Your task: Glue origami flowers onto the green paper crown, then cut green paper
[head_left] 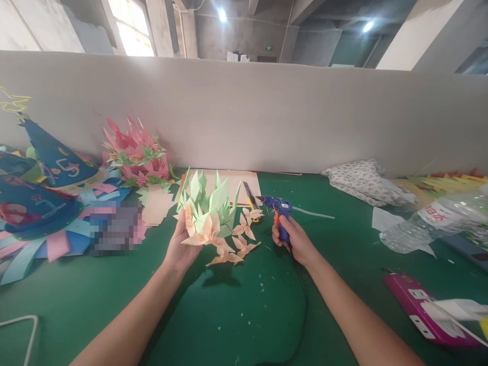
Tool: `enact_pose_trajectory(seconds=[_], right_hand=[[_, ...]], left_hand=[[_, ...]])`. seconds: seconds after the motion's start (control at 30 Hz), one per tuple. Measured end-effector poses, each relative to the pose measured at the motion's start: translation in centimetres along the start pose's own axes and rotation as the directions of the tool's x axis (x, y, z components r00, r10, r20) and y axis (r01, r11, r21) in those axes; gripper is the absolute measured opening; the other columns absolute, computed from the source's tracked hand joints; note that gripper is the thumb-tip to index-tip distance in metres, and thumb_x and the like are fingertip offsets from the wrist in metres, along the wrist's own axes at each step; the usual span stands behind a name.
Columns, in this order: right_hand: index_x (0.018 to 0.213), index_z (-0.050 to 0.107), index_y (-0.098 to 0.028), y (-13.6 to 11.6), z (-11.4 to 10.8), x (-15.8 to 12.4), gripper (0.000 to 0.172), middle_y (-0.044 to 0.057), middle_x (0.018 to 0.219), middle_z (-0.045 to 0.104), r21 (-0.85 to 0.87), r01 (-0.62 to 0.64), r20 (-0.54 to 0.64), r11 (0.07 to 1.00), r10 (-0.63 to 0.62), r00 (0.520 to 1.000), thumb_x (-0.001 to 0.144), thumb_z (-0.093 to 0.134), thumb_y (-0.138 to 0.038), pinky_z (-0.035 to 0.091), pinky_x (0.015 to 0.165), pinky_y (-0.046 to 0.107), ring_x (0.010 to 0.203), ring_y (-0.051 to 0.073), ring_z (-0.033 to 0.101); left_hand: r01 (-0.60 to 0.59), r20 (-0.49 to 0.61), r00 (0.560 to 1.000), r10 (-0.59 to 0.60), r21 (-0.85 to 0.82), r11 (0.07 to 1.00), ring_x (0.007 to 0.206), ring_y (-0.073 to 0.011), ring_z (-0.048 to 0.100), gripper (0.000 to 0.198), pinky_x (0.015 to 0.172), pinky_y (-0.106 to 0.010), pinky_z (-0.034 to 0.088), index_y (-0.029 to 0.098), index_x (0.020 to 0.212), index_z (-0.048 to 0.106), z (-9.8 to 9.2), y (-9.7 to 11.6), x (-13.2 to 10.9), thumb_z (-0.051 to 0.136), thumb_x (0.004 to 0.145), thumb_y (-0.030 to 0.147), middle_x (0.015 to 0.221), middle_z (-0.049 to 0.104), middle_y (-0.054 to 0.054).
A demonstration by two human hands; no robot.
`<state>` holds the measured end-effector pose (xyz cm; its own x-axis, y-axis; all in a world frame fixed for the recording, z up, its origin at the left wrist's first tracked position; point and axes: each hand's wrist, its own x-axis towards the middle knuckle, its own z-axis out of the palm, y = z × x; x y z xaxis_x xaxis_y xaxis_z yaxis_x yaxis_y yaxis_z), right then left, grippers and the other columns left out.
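My left hand [182, 246] holds up a pale green paper crown of pointed leaves [208, 203], with a peach paper flower [206, 231] on its front. A blue hot glue gun [279, 213] with an orange trigger is gripped in my right hand [293, 240]; its nozzle points left toward the crown. Several loose peach paper flowers [239, 239] lie on the green table [229, 315] between my hands. The gun's black cord runs toward me under my right forearm.
A pink and green paper crown [135, 152] stands at the back left beside blue paper cone hats [41, 183]. A yellow utility knife [251, 201] lies on peach card sheets [232, 180]. At the right are a cloth [362, 180], a plastic bottle [434, 221] and a pink power strip [427, 312].
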<state>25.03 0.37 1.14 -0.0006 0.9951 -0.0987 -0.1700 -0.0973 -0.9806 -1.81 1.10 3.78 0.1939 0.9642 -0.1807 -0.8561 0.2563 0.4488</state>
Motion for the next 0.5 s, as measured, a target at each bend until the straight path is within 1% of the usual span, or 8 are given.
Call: enact_pose_trajectory(seconds=[0.13,0.2,0.27,0.33,0.43,0.5], right_hand=[[0.081,0.043,-0.021,0.3,0.0,0.1,0.037,-0.007,0.054,0.052,0.020,0.002,0.005,1.000,-0.003,1.000,0.074,0.059,-0.054,0.030,0.036,0.016,0.040,0.007,0.046],[0.080,0.042,-0.021,0.5,-0.1,0.3,0.036,-0.007,0.053,0.051,0.028,0.013,0.002,1.000,-0.013,1.000,0.075,0.060,-0.053,0.028,0.035,0.016,0.039,0.006,0.044],[0.079,0.042,-0.022,0.7,-0.2,0.4,0.035,-0.008,0.053,0.050,0.033,0.016,0.003,0.999,-0.016,1.000,0.076,0.059,-0.052,0.027,0.035,0.015,0.039,0.006,0.044],[0.079,0.041,-0.021,0.7,-0.2,0.4,0.034,-0.008,0.052,0.049,0.033,0.017,0.006,0.999,-0.018,1.000,0.077,0.059,-0.051,0.027,0.035,0.015,0.039,0.006,0.043],[0.078,0.041,-0.021,0.7,-0.2,0.4,0.035,-0.007,0.053,0.049,0.031,0.022,0.013,0.999,-0.023,1.000,0.077,0.058,-0.052,0.026,0.036,0.016,0.039,0.006,0.042],[0.077,0.041,-0.021,0.6,-0.1,0.4,0.035,-0.007,0.053,0.049,0.029,0.029,0.017,0.999,-0.030,0.999,0.077,0.057,-0.052,0.025,0.036,0.016,0.039,0.006,0.041]], left_hand=[[-0.014,0.062,0.998,0.015,-0.015,1.000,0.080,-0.0148,0.068,0.034,0.065,-0.023,0.055,0.021,0.120,0.053,-1.1,0.1,0.6,0.036,0.092,0.033,0.085,0.072,-0.003],[-0.041,0.068,0.997,0.044,-0.045,0.998,0.083,-0.0141,0.067,0.038,0.062,-0.021,0.054,0.023,0.124,0.049,-1.6,0.1,1.0,0.034,0.092,0.038,0.093,0.071,-0.003],[-0.086,0.077,0.993,0.092,-0.072,0.994,0.092,-0.0153,0.065,0.047,0.069,-0.022,0.054,0.026,0.128,0.045,-1.9,0.2,1.2,0.034,0.089,0.048,0.102,0.069,-0.003],[-0.138,0.099,0.985,0.143,-0.056,0.989,0.104,-0.0184,0.060,0.058,0.081,-0.027,0.052,0.027,0.129,0.044,-1.8,0.2,1.2,0.038,0.081,0.060,0.110,0.066,-0.004],[-0.203,0.180,0.965,0.188,0.071,0.977,0.117,-0.0255,0.050,0.073,0.093,-0.036,0.046,0.026,0.128,0.046,-1.1,0.1,0.7,0.049,0.068,0.069,0.120,0.061,-0.006],[-0.259,0.265,0.941,0.209,0.168,0.951,0.122,-0.0294,0.045,0.077,0.097,-0.041,0.042,0.027,0.127,0.046,-0.6,0.0,0.3,0.058,0.062,0.066,0.124,0.057,-0.007]])
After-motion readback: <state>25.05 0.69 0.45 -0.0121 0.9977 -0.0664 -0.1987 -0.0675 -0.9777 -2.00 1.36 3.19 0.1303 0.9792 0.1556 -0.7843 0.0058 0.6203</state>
